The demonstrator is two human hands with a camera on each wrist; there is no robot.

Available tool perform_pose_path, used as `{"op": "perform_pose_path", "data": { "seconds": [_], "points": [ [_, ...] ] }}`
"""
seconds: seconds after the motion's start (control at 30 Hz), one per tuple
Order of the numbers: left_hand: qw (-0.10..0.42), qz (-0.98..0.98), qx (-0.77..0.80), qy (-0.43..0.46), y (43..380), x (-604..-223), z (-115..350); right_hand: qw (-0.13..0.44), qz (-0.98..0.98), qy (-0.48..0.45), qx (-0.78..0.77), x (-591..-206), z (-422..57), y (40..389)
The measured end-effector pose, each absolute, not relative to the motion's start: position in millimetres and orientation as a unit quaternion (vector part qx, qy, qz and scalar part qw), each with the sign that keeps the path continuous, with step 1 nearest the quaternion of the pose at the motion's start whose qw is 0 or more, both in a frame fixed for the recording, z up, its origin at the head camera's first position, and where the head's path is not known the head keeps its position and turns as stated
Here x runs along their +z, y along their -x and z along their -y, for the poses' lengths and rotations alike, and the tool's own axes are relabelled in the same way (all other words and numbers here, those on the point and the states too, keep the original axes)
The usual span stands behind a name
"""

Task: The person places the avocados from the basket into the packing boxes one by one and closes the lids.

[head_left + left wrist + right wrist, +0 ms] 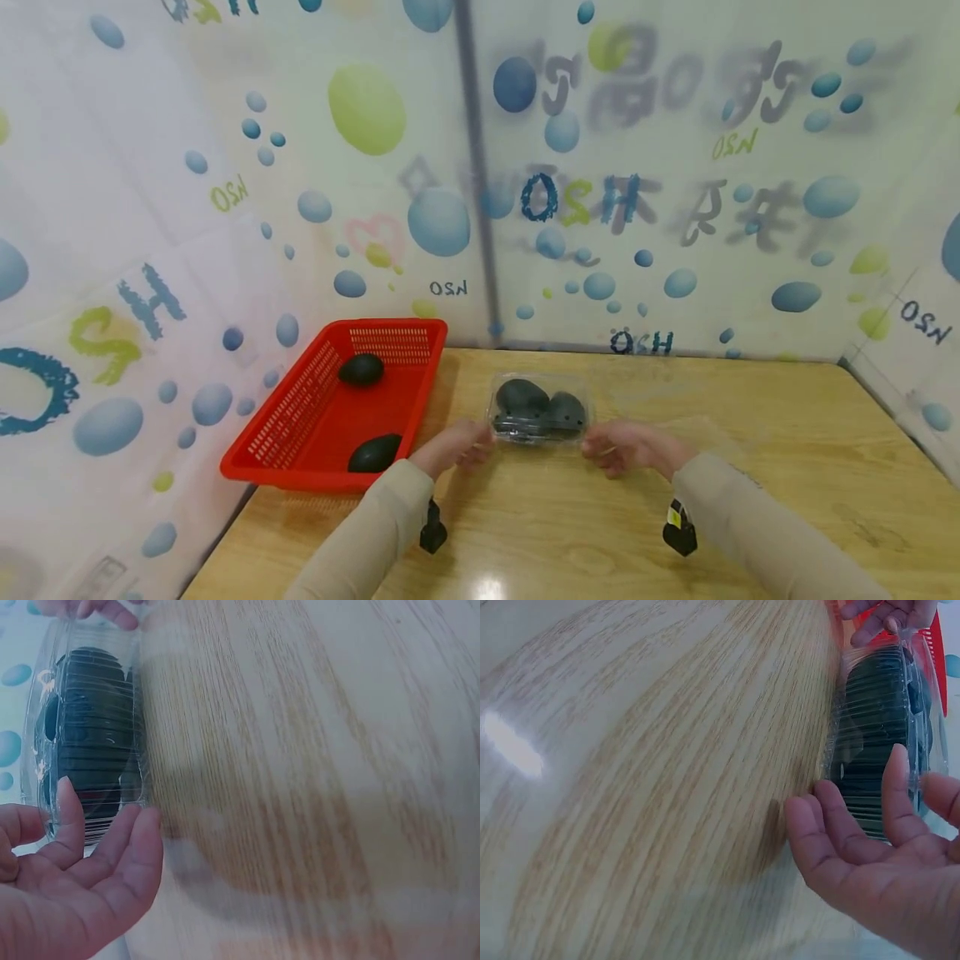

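A clear plastic clamshell box [540, 423] with dark green avocados [522, 397] inside stands on the wooden table. Its lid lies over the fruit. At the box's left end is my left hand [456, 446], palm turned up, fingers loosely bent and spread by the corner. My right hand [626, 446] mirrors it at the right end. In the left wrist view, the fingertips [69, 796] come up against the ribbed plastic. The right wrist view has the thumb and index finger [898, 780] on either side of the box's rim, apart from each other.
To the left, a red plastic basket [431, 392] holds two loose avocados, one at the back [362, 369] and one at the front [375, 454]. Patterned white curtains [660, 150] hang behind and beside the wooden table [750, 450].
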State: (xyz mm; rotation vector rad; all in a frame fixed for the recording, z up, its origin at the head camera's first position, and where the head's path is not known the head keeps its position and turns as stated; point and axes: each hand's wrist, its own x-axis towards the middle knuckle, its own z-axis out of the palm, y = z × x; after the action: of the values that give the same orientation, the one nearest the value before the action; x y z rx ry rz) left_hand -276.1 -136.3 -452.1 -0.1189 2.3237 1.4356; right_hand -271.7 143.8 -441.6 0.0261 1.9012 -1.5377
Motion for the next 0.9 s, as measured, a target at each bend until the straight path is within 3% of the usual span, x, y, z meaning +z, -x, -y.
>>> {"op": "perform_pose_path", "data": {
  "seconds": [0.13, 0.2, 0.4, 0.9],
  "points": [
    [0.21, -0.809, 0.548, 0.016, 305.4, -489.9, 148.3, 0.334, -0.731, -0.024, -0.595, -440.2, -142.1, 271.2],
    [0.207, -0.807, 0.553, 0.021, 306.4, -491.2, 147.8, 0.329, -0.734, -0.036, -0.593, -440.6, -140.8, 271.4],
    [0.187, -0.81, 0.55, 0.076, 273.7, -448.2, 133.0, 0.331, -0.738, -0.043, -0.586, -446.6, -140.3, 274.9],
    [0.246, -0.795, 0.551, 0.067, 262.7, -434.8, 134.7, 0.326, -0.738, -0.019, -0.591, -434.9, -140.3, 257.3]
  ]
}}
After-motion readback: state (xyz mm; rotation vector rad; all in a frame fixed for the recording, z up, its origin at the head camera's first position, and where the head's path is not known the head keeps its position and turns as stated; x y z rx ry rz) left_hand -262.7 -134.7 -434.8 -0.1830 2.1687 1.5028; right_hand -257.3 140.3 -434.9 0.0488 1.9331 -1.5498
